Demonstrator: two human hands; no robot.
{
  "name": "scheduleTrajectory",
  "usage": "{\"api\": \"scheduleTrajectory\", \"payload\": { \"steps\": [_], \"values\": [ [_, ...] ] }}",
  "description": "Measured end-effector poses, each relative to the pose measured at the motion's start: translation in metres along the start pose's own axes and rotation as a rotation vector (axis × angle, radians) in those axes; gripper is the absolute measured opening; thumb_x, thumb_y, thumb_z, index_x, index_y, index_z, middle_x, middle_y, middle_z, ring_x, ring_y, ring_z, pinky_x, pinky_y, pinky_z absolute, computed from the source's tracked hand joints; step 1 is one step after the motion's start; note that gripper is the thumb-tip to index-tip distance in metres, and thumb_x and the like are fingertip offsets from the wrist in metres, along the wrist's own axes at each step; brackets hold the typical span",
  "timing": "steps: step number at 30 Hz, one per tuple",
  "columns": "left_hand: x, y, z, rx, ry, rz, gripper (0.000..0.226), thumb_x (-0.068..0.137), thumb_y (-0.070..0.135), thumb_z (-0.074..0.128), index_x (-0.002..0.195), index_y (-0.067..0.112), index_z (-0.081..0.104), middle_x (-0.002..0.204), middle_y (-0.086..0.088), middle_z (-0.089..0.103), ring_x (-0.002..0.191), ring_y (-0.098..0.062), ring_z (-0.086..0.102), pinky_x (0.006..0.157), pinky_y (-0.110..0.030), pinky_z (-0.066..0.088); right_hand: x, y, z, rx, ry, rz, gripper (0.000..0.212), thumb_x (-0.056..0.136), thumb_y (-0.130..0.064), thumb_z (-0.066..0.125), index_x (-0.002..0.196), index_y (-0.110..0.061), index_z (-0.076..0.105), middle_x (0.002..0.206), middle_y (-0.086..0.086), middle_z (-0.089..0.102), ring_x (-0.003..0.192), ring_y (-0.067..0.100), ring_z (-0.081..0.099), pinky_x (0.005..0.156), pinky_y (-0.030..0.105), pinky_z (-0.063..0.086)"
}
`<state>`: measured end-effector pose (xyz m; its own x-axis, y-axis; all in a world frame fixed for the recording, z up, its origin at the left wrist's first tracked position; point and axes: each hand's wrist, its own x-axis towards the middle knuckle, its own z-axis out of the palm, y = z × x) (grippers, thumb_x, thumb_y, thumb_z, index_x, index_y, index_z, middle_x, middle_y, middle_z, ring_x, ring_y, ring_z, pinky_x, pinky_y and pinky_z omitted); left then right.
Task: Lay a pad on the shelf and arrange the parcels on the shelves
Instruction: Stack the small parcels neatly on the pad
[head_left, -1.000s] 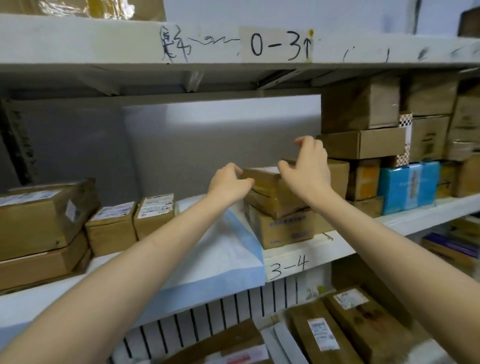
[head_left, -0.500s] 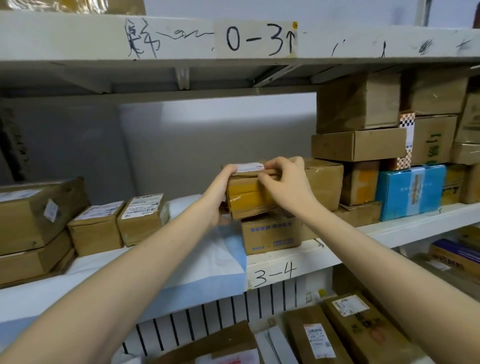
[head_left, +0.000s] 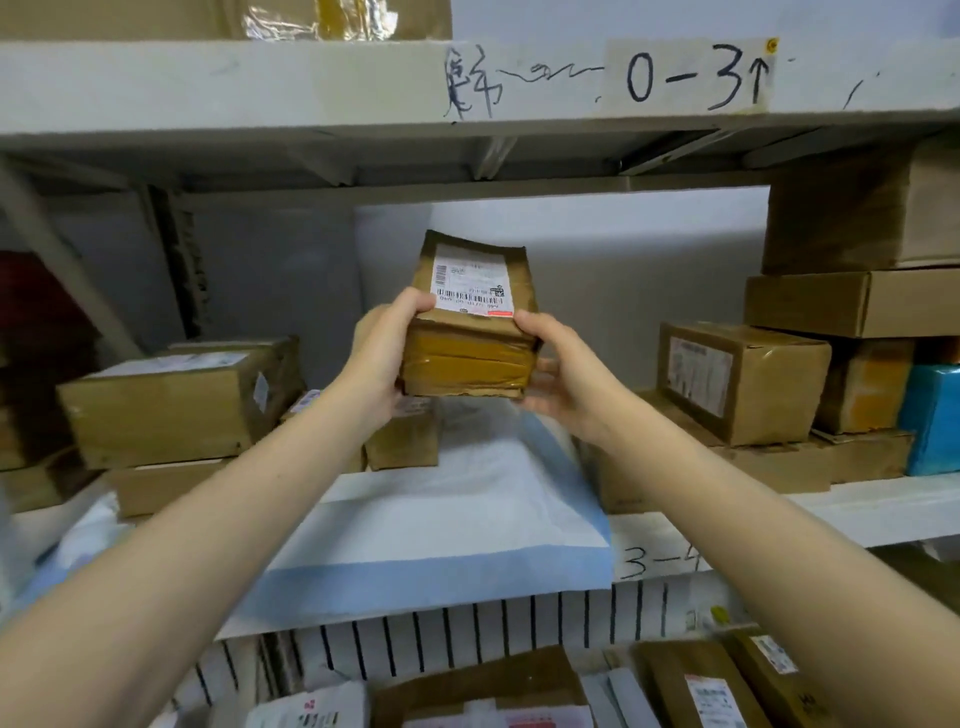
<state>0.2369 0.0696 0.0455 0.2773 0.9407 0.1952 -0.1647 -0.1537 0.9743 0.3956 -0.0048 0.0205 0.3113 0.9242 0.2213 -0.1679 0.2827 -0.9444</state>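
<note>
Gripped from both sides, a brown taped parcel (head_left: 470, 332) was held up in the air, clear of the shelf, w/ its white barcode label turned toward the camera. L hand (head_left: 382, 353) was curled round the parcel's left edge, thumb laid on the top face beside the label. R hand (head_left: 563, 374) was curled round the right edge, thumb on top, fingers tucked underneath. The label face was tilted, leaning back.

Directly below the grip a white pad (head_left: 457, 499) w/ blue border was spread on the shelf (head_left: 810, 512), its front edge draped over the shelf lip. Just under the L wrist a small brown box (head_left: 402, 441) was seen at the pad's back edge. Left of the grip a large carton (head_left: 176, 400) was stacked on a flatter one. Right of the grip a labelled carton (head_left: 743, 382) was set on a flat box, w/ more cartons piled beyond it and a blue parcel (head_left: 932, 421) at far right.

Above the grip, the upper shelf (head_left: 260, 83) was marked w/ a paper tag (head_left: 685, 75) reading "0-3↑". Below the R forearm "3-4" was written on the shelf lip, approx. Lower parcels (head_left: 696, 686) were stored beneath.
</note>
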Motion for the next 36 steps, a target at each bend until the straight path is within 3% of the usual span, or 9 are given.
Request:
{"api": "scheduleTrajectory", "payload": {
  "steps": [4, 7, 12, 18, 21, 23, 25, 30, 36],
  "values": [
    [0.001, 0.012, -0.039, 0.115, -0.030, 0.031, 0.046, 0.088, 0.056, 0.052, 0.122, 0.027, 0.057, 0.110, 0.000, 0.067, 0.100, -0.020, 0.064, 0.084, -0.038, 0.052, 0.009, 0.005, 0.034, 0.113, 0.011, 0.122, 0.018, 0.085, -0.032, 0.066, 0.097, -0.019, 0.061, 0.090, 0.012, 0.067, 0.084, 0.026, 0.065, 0.091, 0.044, 0.054],
    [0.007, 0.018, -0.067, 0.236, 0.128, 0.117, 0.052, 0.090, 0.057, 0.047, 0.128, 0.022, 0.054, 0.125, 0.002, 0.059, 0.117, -0.020, 0.054, 0.102, -0.039, 0.041, 0.018, 0.010, 0.053, 0.135, 0.074, 0.119, 0.020, 0.082, -0.035, 0.067, 0.090, -0.019, 0.060, 0.085, 0.009, 0.067, 0.078, 0.023, 0.065, 0.081, 0.037, 0.055],
    [0.015, 0.017, -0.116, 0.463, 0.216, 0.366, 0.024, 0.092, 0.022, 0.060, 0.114, 0.014, 0.061, 0.111, -0.001, 0.061, 0.104, -0.015, 0.056, 0.082, -0.024, 0.044, 0.033, 0.024, 0.071, 0.106, 0.117, 0.067, 0.016, 0.082, -0.037, 0.061, 0.087, -0.022, 0.062, 0.070, -0.002, 0.066, 0.066, 0.014, 0.061, 0.067, 0.026, 0.051],
    [0.020, 0.011, -0.131, 0.493, 0.273, 0.513, 0.021, 0.090, 0.019, 0.057, 0.111, 0.017, 0.057, 0.112, -0.005, 0.058, 0.093, -0.012, 0.056, 0.078, -0.020, 0.042, 0.036, 0.032, 0.069, -0.089, 0.031, 0.009, 0.026, 0.050, -0.034, 0.060, 0.071, -0.021, 0.055, 0.066, -0.003, 0.050, 0.068, 0.016, 0.044, 0.069, 0.030, 0.036],
    [0.016, 0.008, -0.130, 0.580, 0.325, 0.540, 0.032, 0.090, 0.021, 0.057, 0.121, 0.019, 0.051, 0.126, -0.003, 0.044, 0.105, -0.012, 0.049, 0.090, -0.022, 0.039, 0.041, 0.027, 0.062, -0.212, -0.071, -0.111, 0.028, 0.057, -0.026, 0.053, 0.082, -0.021, 0.064, 0.066, -0.002, 0.055, 0.060, 0.012, 0.050, 0.053, 0.021, 0.039],
    [0.014, 0.007, -0.130, 0.626, 0.337, 0.563, 0.037, 0.089, 0.021, 0.057, 0.125, 0.020, 0.048, 0.130, -0.004, 0.041, 0.119, -0.018, 0.045, 0.100, -0.029, 0.038, 0.049, 0.022, 0.052, -0.293, -0.176, -0.180, 0.050, 0.057, -0.018, 0.053, 0.105, -0.017, 0.066, 0.082, 0.006, 0.062, 0.069, 0.017, 0.056, 0.053, 0.023, 0.043],
    [0.011, 0.008, -0.129, 0.665, 0.328, 0.602, 0.040, 0.088, 0.017, 0.058, 0.127, 0.020, 0.047, 0.131, -0.004, 0.042, 0.120, -0.017, 0.044, 0.100, -0.028, 0.037, 0.051, 0.019, 0.046, -0.371, -0.278, -0.190, 0.060, 0.055, -0.013, 0.053, 0.114, -0.015, 0.062, 0.094, 0.008, 0.064, 0.081, 0.017, 0.061, 0.061, 0.023, 0.049],
    [0.014, 0.007, -0.130, 0.897, 0.169, 0.561, 0.045, 0.083, 0.026, 0.064, 0.127, 0.023, 0.054, 0.123, -0.005, 0.048, 0.102, -0.017, 0.056, 0.088, -0.028, 0.044, 0.052, 0.028, 0.060, -0.615, -0.461, -0.242, 0.074, 0.047, -0.027, 0.061, 0.120, -0.015, 0.061, 0.112, 0.015, 0.065, 0.100, 0.020, 0.063, 0.078, 0.030, 0.054],
    [0.011, 0.003, -0.132, 1.189, 0.008, 0.544, 0.038, 0.083, 0.034, 0.066, 0.120, 0.025, 0.062, 0.118, -0.001, 0.059, 0.110, -0.018, 0.055, 0.089, -0.031, 0.045, 0.053, 0.041, 0.071, -0.678, -0.500, -0.376, 0.064, 0.049, -0.026, 0.064, 0.113, -0.027, 0.061, 0.107, 0.003, 0.065, 0.094, 0.009, 0.062, 0.078, 0.023, 0.052]
  ]
}}
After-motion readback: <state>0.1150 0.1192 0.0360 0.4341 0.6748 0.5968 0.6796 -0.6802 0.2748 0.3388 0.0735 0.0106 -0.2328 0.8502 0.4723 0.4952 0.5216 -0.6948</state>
